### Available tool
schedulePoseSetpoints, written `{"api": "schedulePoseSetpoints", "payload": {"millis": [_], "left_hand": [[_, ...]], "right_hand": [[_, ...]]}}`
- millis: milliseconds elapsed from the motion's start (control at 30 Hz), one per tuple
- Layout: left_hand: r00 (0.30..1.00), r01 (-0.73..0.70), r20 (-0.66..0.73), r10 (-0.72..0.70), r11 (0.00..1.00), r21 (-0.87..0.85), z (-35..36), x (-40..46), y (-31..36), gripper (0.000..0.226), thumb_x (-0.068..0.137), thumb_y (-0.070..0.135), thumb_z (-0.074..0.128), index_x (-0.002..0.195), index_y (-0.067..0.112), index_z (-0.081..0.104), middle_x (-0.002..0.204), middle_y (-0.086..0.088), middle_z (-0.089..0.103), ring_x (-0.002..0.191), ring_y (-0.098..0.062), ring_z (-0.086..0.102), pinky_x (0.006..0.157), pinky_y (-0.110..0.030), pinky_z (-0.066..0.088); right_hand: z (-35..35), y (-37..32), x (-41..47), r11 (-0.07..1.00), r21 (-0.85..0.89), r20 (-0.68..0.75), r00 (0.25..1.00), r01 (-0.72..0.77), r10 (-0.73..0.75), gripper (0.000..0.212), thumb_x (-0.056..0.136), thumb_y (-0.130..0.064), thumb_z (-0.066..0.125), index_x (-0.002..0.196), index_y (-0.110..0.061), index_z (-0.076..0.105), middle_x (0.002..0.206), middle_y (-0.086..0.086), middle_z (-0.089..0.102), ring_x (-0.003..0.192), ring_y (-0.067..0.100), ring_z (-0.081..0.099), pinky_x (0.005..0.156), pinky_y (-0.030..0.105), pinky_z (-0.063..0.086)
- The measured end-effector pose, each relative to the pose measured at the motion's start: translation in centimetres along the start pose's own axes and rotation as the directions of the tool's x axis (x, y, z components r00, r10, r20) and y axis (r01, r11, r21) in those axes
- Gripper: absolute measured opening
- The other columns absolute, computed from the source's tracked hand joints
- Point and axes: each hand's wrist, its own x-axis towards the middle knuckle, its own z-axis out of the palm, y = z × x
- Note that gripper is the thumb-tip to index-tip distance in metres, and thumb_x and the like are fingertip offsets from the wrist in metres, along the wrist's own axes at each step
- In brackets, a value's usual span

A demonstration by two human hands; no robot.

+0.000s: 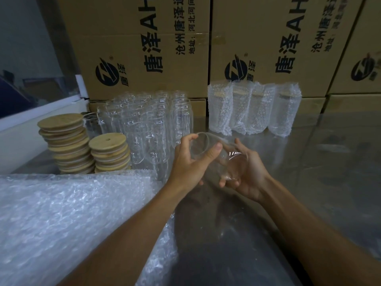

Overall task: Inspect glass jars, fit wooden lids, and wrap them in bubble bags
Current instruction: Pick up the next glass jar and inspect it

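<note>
A grey, shiny metal table (309, 162) runs back to a wall of brown cardboard cartons (144, 48) printed with black lettering. Above the middle of the table, both bare forearms reach forward from the near edge and meet around one clear glass jar (214, 155), held tilted with its open mouth turned up and away. The left hand (189, 164) grips the jar near the rim, thumb across the near side and fingers curled over the far edge of the mouth. The right hand (247, 172) cradles the base from beneath, palm up, fingers wrapped round the bottom. Just behind the hands, toward the back edge, stands a tight cluster of empty clear glass jars (148, 124). Left of these are two stacks of round pale wooden lids (82, 145). At the near left corner lies a heap of translucent bubble bags (72, 219). Along the back edge, right of centre, four jars wrapped in bubble bags (253, 108) stand upright in a row.
</note>
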Motion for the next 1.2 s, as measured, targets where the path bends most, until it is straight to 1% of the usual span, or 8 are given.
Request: {"api": "schedulePoseSetpoints", "payload": {"millis": [167,267,400,600,767,933,1067,1200], "left_hand": [[0.999,0.023,-0.027,-0.022,1.0,0.013,-0.1,0.5,-0.6,0.086,0.052,0.088,0.064,0.127,0.047,0.05,0.126,0.002,0.043,0.06,-0.011,0.064,0.038,-0.024,0.048],[0.986,0.163,-0.027,-0.163,0.986,-0.029,-0.1,0.7,-1.2,0.091,0.059,0.087,0.059,0.135,0.038,0.05,0.111,-0.001,0.061,0.054,-0.007,0.064,0.042,-0.034,0.055],[0.972,0.234,0.009,-0.234,0.971,-0.053,0.1,0.6,-1.4,0.082,0.058,0.089,0.053,0.125,0.042,0.052,0.102,0.004,0.062,0.054,-0.009,0.061,0.048,-0.036,0.057],[0.953,0.303,0.023,-0.302,0.952,-0.031,0.0,0.5,-1.5,0.086,0.053,0.095,0.048,0.119,0.041,0.05,0.094,-0.004,0.058,0.06,-0.017,0.062,0.048,-0.033,0.055],[0.96,0.281,0.006,-0.281,0.959,-0.022,-0.1,0.6,-1.6,0.092,0.047,0.096,0.054,0.121,0.04,0.051,0.089,-0.002,0.059,0.057,-0.013,0.062,0.047,-0.027,0.052],[0.973,0.229,-0.036,-0.23,0.973,-0.024,-0.3,0.7,-1.6,0.103,0.038,0.094,0.061,0.127,0.043,0.054,0.108,-0.008,0.064,0.066,-0.012,0.063,0.044,-0.022,0.048],[0.978,0.205,-0.031,-0.205,0.979,-0.009,-0.2,0.6,-1.8,0.093,0.048,0.086,0.066,0.13,0.043,0.052,0.131,-0.017,0.059,0.069,-0.01,0.061,0.044,-0.023,0.048],[0.976,0.213,-0.04,-0.212,0.977,0.018,-0.1,0.7,-1.8,0.091,0.054,0.089,0.062,0.131,0.041,0.05,0.121,-0.013,0.064,0.055,-0.006,0.061,0.043,-0.023,0.048]], "right_hand": [[0.3,0.4,0.4,0.997,0.01,-0.17,0.982,0.08,-0.077,0.076,0.096,-0.075,0.026,0.133,-0.021,0.065,0.132,0.004,0.065,0.035,0.026,0.055,0.032,0.019,0.031],[0.3,0.0,0.7,0.971,-0.024,-0.286,0.929,0.238,-0.235,0.056,0.103,-0.058,0.034,0.116,-0.019,0.072,0.117,-0.005,0.075,0.034,0.015,0.047,0.034,0.018,0.03],[0.3,-0.3,0.6,0.917,-0.19,-0.33,0.856,0.352,-0.397,0.047,0.108,-0.047,0.035,0.112,-0.018,0.071,0.114,-0.006,0.076,0.032,0.017,0.05,0.034,0.021,0.036],[1.3,1.0,-0.1,0.796,-0.42,-0.285,0.769,0.436,-0.572,0.039,0.094,-0.055,0.053,0.104,-0.021,0.069,0.108,-0.005,0.076,0.036,0.024,0.056,0.036,0.025,0.038],[1.3,1.0,-0.1,0.779,-0.457,-0.292,0.755,0.429,-0.587,0.052,0.084,-0.057,0.06,0.112,-0.013,0.065,0.107,-0.003,0.074,0.036,0.016,0.049,0.033,0.026,0.036],[0.8,0.9,0.3,0.847,-0.428,-0.387,0.783,0.315,-0.487,0.064,0.087,-0.071,0.059,0.103,-0.01,0.062,0.103,-0.004,0.073,0.037,0.014,0.046,0.035,0.026,0.037],[0.3,1.0,0.8,0.853,-0.425,-0.446,0.751,0.301,-0.487,0.055,0.107,-0.053,0.035,0.103,-0.007,0.066,0.107,-0.003,0.075,0.032,0.015,0.04,0.034,0.023,0.031],[0.5,1.2,1.0,0.852,-0.398,-0.479,0.715,0.34,-0.509,0.049,0.112,-0.038,0.029,0.1,-0.012,0.069,0.105,0.001,0.077,0.03,0.014,0.04,0.034,0.023,0.032]]}}
